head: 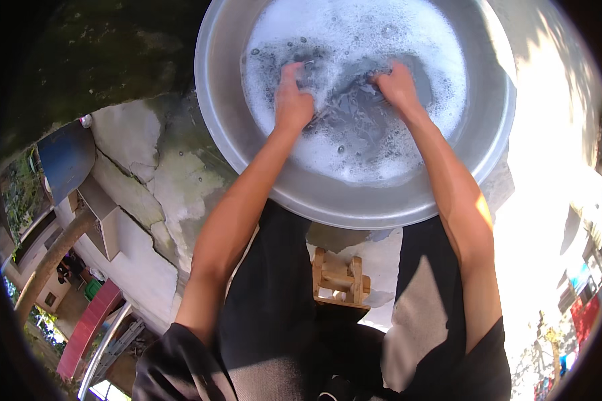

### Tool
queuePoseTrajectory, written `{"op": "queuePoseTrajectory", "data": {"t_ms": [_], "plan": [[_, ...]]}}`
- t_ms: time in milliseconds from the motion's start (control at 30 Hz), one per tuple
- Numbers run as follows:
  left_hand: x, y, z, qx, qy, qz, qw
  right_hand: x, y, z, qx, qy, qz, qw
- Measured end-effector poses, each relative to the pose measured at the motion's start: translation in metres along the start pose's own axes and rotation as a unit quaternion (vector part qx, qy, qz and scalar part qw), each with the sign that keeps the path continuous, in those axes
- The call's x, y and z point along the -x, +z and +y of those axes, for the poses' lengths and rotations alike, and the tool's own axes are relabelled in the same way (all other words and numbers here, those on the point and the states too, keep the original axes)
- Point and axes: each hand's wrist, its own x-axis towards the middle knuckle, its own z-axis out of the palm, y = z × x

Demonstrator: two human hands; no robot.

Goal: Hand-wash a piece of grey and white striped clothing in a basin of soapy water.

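A large round metal basin [231,135] holds water topped with white suds [376,25]. My left hand [294,100] dips into the water left of the basin's middle, its lower fingers hidden. To the right, my right hand [400,86] is also partly under the surface, with blur at its fingertips. Between the two hands the foam parts over grey water [358,108]; a dark, wrinkled shape shows there, too unclear to name. Whether either hand grips anything under the water is hidden.
Below the basin, between my dark-trousered knees, stands a small wooden stool [338,275]. Cracked concrete [130,140] lies to the left, near a tree trunk or post [55,255] and a red ledge [90,326]. Bright sun falls on the ground [537,225] at right.
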Motion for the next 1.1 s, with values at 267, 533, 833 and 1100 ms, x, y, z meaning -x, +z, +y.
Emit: {"op": "queuePoseTrajectory", "data": {"t_ms": [267,533,833,1100], "plan": [[-0.025,-0.011,0.058,0.695,-0.335,-0.143,0.621,0.048,0.024,-0.075,-0.03,0.108,-0.078,0.991],[-0.006,0.077,-0.015,0.904,-0.163,-0.37,0.135,0.092,0.068,-0.096,0.11,-0.426,0.023,0.898],[0.006,0.042,0.066,0.75,-0.379,-0.218,0.496,-0.021,0.014,-0.053,0.167,-0.335,0.149,0.915],[0.002,0.038,0.061,0.776,-0.274,-0.181,0.539,-0.01,0.008,-0.02,0.121,0.001,0.048,0.991]]}}
